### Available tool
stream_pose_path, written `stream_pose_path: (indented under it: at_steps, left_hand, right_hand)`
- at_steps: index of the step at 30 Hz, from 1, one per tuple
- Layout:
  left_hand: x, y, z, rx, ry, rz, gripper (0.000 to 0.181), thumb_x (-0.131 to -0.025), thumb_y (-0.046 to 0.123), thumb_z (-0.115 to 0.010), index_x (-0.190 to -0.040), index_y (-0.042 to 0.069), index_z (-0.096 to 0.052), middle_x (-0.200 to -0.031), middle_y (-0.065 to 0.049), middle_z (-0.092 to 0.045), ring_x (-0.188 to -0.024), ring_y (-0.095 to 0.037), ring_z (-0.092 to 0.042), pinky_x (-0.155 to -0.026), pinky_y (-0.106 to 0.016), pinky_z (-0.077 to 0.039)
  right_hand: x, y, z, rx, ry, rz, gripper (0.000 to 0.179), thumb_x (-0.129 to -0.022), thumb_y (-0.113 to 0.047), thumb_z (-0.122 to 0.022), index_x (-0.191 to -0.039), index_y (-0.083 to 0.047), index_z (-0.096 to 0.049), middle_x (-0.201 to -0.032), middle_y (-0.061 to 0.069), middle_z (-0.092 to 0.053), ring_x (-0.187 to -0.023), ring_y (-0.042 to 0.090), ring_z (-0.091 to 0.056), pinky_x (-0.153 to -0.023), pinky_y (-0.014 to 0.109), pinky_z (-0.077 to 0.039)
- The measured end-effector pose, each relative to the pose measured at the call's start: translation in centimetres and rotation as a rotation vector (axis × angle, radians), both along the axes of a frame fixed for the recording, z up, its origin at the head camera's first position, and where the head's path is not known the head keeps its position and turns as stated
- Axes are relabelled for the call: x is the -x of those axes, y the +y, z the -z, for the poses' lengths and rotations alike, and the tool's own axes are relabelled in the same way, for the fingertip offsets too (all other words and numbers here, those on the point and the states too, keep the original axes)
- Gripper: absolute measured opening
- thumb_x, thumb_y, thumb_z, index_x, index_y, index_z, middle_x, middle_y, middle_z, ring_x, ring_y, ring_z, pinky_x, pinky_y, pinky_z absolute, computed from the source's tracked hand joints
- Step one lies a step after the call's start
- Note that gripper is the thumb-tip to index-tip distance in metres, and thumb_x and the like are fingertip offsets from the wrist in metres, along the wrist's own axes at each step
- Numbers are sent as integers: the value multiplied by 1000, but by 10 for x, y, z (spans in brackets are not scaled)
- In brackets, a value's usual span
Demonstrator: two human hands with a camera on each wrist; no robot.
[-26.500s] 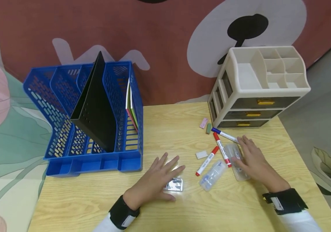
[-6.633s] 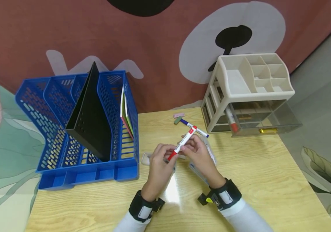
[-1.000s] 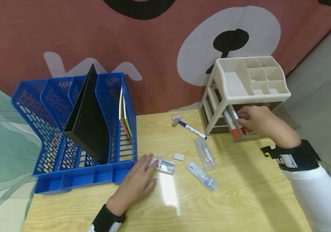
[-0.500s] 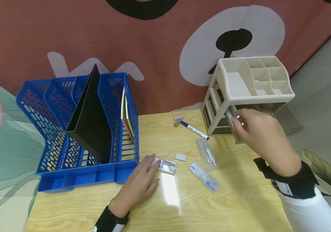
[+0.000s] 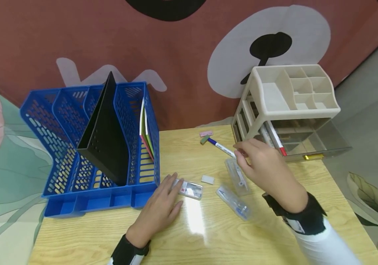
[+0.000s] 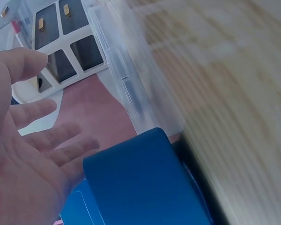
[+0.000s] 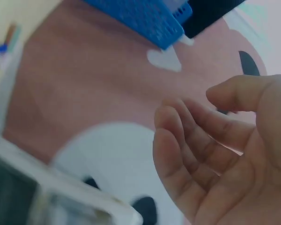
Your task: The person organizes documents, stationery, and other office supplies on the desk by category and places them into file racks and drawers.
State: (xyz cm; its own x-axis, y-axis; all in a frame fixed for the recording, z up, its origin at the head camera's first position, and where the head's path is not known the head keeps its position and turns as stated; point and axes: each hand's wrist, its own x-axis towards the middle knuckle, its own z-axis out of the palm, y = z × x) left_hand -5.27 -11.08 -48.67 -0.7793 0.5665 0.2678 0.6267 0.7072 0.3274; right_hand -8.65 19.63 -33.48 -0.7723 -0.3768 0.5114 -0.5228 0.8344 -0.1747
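Observation:
My left hand lies with its fingers extended over one end of a flat clear plastic case. In the left wrist view, that hand has its fingers spread beside a blue organizer edge. My right hand hovers near a blue-capped whiteboard marker, overlapping the end of a clear case with a compass. The right wrist view shows this hand with loosely bent fingers and nothing between them. White markers, one red-ended, lie in the pulled-out clear drawer.
The white drawer cabinet stands back right. Another clear case, a white eraser, a green block and a pink block lie on the table. A blue file rack with a black folder stands left.
Red markers have gone from the table into the drawer, which has been pulled out. In the last half second my right hand left the drawer and moved left toward the blue marker; my left hand stayed.

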Motion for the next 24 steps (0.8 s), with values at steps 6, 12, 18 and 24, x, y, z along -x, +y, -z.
stream_pose_path:
  at_steps: [6, 12, 18, 24]
  left_hand:
    - [1, 2, -2, -15, -22, -10, 70, -92, 30, -61, -152, 10, -32, -155, -20, -34, -142, -35, -28, -109, -55, -38]
    - [2, 3, -1, -4, -31, -28, 73, -92, 32, -63, -153, 9, -30, -157, -21, -31, -143, -36, -27, -110, -55, -37]
    - [5, 7, 3, 7, -12, -42, 73, -91, 37, -62, -151, 9, -33, -156, -22, -33, -141, -38, -29, -110, -55, -37]
    - [8, 15, 3, 11, -30, -46, 71, -93, 39, -60, -151, 9, -33, -155, -22, -33, -143, -36, -27, -112, -54, -34]
  right_hand:
    - [20, -9, 40, 49, -113, -39, 30, -86, -12, -65, -112, 4, -64, -104, 18, -68, -93, 29, -65, -75, 45, -59]
    - [48, -1, 76, 56, -190, -23, 48, -87, -10, -66, -128, 10, -53, -129, 31, -56, -119, 44, -52, -99, 56, -47]
    - [70, 4, 100, 51, -331, 31, 55, -87, -10, -65, -134, 12, -46, -135, 34, -50, -123, 46, -48, -103, 57, -43]
    - [88, 2, 118, 47, -505, 62, 58, -92, -14, -61, -139, 12, -40, -138, 33, -47, -125, 44, -47, -105, 56, -42]
